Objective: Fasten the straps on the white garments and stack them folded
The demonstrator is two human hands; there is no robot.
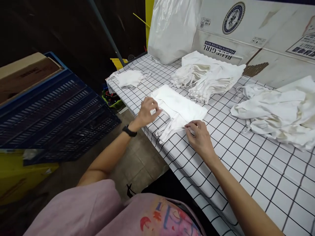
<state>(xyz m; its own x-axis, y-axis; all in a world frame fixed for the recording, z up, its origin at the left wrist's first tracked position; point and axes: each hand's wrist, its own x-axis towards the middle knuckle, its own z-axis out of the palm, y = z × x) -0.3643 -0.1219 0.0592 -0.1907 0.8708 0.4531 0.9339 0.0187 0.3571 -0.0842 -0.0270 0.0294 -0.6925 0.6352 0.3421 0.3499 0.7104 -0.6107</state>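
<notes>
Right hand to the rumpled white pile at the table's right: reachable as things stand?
Probably yes: only flat checked tablecloth shows between the right hand and the rumpled white pile. Its fingertips are at the edge of the spread white cloth piece, so it may need to let go first.

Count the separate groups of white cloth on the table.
4: a flat cloth between the left hand and right hand, a small pile at far left, a stack behind, and a heap at right. Some layers may be hidden.
</notes>
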